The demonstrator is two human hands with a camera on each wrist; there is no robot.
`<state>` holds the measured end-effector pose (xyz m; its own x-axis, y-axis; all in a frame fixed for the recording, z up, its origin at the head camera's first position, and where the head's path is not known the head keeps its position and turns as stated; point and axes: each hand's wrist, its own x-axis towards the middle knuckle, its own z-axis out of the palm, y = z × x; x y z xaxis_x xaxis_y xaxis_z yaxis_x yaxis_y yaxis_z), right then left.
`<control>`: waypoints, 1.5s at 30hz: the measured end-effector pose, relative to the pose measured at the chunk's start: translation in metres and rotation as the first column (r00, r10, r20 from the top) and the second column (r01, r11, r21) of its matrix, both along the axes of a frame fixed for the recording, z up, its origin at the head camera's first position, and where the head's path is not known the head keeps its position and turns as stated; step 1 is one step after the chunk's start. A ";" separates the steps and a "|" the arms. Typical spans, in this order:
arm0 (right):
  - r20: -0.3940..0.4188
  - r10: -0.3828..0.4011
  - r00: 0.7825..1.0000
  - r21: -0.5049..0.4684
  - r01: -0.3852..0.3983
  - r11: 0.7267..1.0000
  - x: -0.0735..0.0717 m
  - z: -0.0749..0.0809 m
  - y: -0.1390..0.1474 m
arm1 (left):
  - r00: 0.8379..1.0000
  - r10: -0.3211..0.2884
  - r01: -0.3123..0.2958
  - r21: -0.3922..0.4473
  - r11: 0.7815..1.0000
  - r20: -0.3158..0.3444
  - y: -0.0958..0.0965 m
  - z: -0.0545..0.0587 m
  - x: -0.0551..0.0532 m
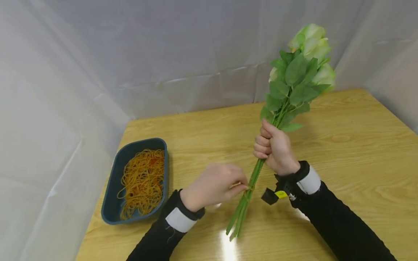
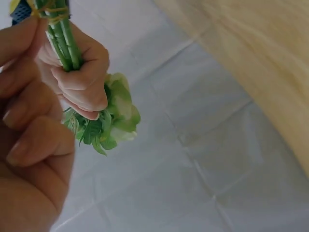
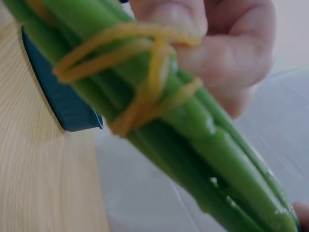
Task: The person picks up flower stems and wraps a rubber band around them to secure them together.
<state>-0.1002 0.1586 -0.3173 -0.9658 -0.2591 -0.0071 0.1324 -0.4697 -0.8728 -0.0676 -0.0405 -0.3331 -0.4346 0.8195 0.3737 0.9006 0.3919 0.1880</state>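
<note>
A bunch of artificial roses (image 1: 300, 72) with pale green-white heads and green leaves slants over the table, heads up to the right. My right hand (image 1: 275, 148) grips its stems below the leaves, fingers curled round them. Lower down, a yellow rubber band (image 3: 145, 82) is looped several times round the green stems (image 3: 212, 140), its strands crossing. With thumb and forefinger my left hand (image 1: 220, 185) pinches a strand of that band at the side of the stems. In the left wrist view the banded stems (image 2: 65, 41) show beside the left fingertips.
A dark blue tub (image 1: 111, 195) holding a heap of yellow rubber bands (image 1: 143, 181), a few of them red, stands at the left of the wooden table (image 1: 202, 134). Pale plastic sheeting (image 1: 183, 47) hangs behind and at the sides. A black strap with a small device (image 1: 270, 195) sits on the right wrist.
</note>
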 end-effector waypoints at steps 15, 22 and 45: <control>0.015 0.085 0.996 -0.064 -0.084 0.994 0.007 0.004 0.003 | 0.728 0.019 -0.114 0.094 0.989 0.685 0.001 -0.013 -0.013; 0.006 0.205 0.979 -0.099 -0.204 0.974 0.011 0.002 -0.002 | 0.550 -0.060 -0.182 0.190 0.965 0.833 0.010 -0.024 -0.011; 0.108 0.488 0.866 -0.153 -0.471 0.869 0.013 -0.020 -0.023 | 0.019 -0.383 -0.402 0.358 0.843 0.924 0.016 -0.040 0.016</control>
